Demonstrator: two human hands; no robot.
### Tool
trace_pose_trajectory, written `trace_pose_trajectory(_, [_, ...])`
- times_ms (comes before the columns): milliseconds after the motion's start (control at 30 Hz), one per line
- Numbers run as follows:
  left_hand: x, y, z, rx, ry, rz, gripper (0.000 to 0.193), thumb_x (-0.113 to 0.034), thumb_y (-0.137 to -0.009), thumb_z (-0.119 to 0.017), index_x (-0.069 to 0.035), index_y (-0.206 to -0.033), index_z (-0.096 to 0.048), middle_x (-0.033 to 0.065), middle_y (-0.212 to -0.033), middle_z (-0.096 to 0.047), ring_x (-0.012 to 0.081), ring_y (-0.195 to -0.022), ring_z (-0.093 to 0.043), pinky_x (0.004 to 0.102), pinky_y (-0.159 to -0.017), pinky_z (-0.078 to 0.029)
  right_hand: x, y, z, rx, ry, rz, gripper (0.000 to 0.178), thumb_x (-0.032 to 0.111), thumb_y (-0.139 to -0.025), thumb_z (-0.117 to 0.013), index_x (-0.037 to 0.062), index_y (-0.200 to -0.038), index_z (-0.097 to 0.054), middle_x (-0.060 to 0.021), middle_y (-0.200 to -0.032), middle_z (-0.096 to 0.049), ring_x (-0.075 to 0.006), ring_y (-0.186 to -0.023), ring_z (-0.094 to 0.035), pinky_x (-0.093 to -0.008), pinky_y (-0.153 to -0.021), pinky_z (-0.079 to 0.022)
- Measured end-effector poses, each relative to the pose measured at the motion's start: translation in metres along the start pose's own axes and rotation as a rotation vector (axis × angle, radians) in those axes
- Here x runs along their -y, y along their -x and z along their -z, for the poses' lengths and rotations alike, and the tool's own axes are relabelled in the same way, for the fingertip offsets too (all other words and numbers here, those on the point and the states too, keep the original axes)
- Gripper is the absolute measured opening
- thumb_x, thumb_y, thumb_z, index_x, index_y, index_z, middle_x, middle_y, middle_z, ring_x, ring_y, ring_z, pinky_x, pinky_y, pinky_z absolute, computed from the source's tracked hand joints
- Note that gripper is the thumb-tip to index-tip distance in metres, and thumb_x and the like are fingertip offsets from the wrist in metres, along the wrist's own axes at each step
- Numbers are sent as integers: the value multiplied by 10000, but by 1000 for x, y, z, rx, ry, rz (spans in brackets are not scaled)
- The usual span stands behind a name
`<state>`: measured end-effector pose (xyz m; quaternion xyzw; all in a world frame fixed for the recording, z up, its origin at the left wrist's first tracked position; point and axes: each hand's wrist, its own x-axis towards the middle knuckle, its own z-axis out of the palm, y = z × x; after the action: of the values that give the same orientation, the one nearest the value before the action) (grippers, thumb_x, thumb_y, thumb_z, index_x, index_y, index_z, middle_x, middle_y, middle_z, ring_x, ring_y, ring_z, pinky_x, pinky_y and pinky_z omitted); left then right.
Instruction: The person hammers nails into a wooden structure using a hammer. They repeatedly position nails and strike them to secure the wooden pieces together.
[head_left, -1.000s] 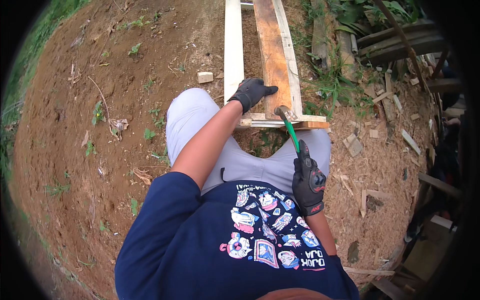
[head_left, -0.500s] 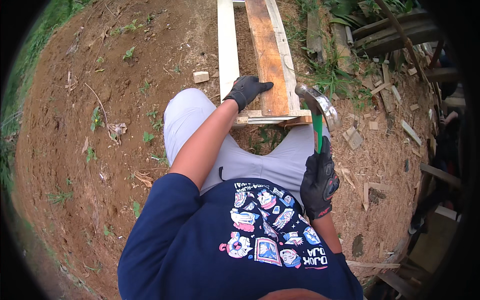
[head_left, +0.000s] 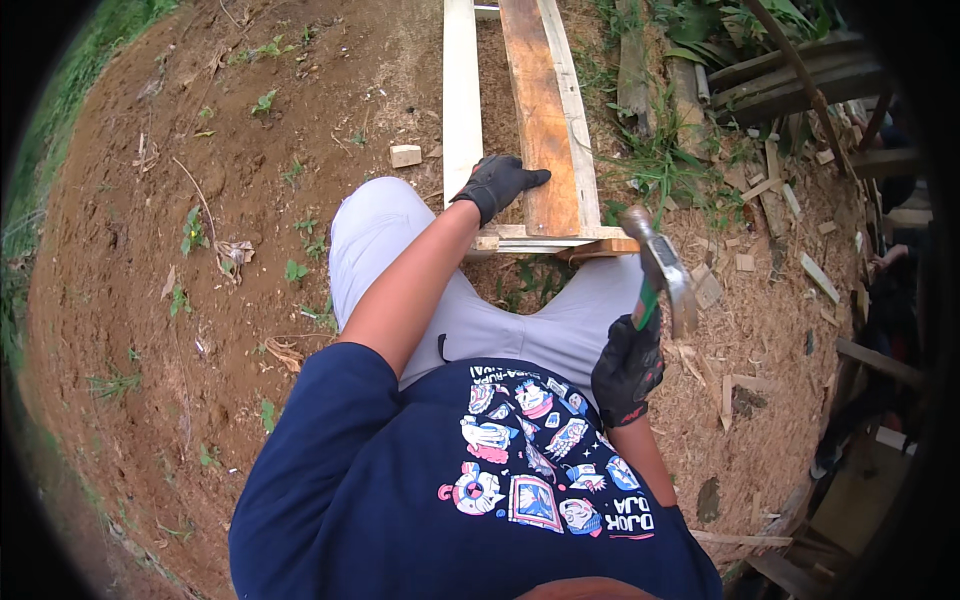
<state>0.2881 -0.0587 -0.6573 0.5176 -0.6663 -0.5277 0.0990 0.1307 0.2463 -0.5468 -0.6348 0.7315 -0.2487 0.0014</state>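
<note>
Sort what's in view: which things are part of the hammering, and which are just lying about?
In use: hammer in right hand; brown plank under left hand; pale boards.
Lying about: small wood block; wood offcuts; stacked timber.

Bare reddish-brown soil (head_left: 200, 330) is spreading across the whole left side, and a small pale wood block (head_left: 405, 155) is lying on it near its upper right part, with little green weeds (head_left: 193, 230) sprouting farther to the left on that soil. To the right of the soil, pale wood chips and offcuts (head_left: 760, 300) are littering a sawdust-strewn patch. Beyond the soil's upper right edge, a stack of grey weathered planks (head_left: 800, 75) is lying among green plants (head_left: 660, 170).
</note>
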Motion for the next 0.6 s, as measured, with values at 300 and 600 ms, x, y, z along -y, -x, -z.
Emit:
trace_pose_trajectory(300, [12,1,-2,-18,64,10,705,-658,-870,-730,20,-1045,-807,207,-976,-781,325,-935,-743,429,-894,-538,26,-18,27,77,-96,-114,484,136,-1100,-528,-32,-1551,-471,-243,-1240,-700,-350,-907,-719,-452,-755,-564])
trace_pose_trajectory(600, [16,-5,-9,-127,-4,-34,675,-637,-881,-736,15,-1040,-808,207,-996,-782,334,-994,-741,427,-955,-528,19,-32,6,141,2,53,527,125,-1083,-565,100,-1602,-479,-238,-1269,-719,-337,-868,-738,-420,-749,-581])
